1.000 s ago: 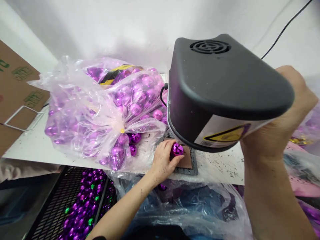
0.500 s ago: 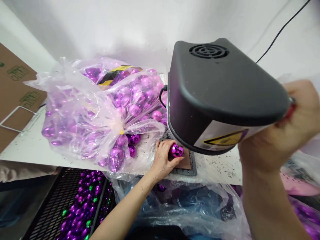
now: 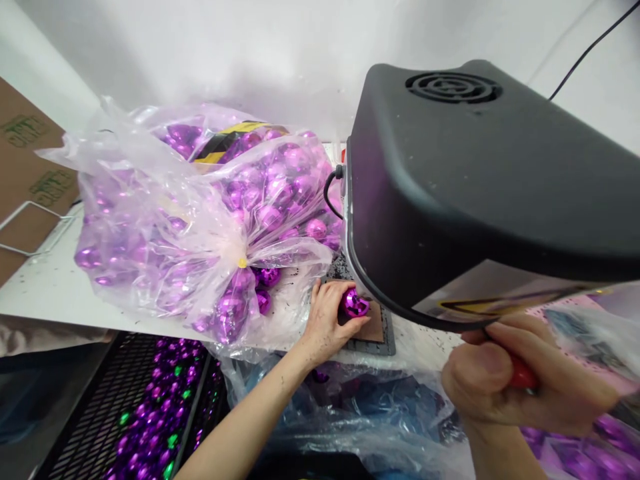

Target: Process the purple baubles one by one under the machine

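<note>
Near the black machine (image 3: 490,180) | purple ball (image 3: 355,303) being grasped by nearer left hand (image 3: 325,315), right of palm | red handle (image 3: 523,375) being clasped by right hand (image 3: 553,388)

Two hands (image 3: 327,320) (image 3: 555,390), one black machine (image 3: 475,180), one red handle (image 3: 524,375), one cardboard box (image 3: 30,163), purple balls (image 3: 356,303) past counting

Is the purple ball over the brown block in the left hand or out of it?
In: the left hand has the purple ball between thumb and fingers, over the brown block.
</note>
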Tool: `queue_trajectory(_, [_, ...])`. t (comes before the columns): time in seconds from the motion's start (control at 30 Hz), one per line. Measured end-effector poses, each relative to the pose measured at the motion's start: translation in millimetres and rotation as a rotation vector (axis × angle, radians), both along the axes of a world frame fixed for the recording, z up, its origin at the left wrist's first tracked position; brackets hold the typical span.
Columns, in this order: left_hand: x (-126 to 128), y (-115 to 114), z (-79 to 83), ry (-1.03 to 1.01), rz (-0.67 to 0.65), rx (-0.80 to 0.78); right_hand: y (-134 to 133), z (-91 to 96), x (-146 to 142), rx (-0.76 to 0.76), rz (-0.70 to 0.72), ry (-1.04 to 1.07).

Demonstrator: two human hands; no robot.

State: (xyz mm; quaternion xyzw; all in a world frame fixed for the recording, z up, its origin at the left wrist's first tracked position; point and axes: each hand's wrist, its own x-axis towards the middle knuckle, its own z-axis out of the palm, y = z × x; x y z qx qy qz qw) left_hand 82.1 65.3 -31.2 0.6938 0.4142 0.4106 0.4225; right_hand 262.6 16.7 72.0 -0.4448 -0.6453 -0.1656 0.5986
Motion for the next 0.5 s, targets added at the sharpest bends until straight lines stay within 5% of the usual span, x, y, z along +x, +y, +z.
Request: queue_trajectory(0.5, [0.9,-1.2,2.8,0.078,-0.001,0.027,8.2,-27.3,-7.5,0.145,-0.121,0.089])
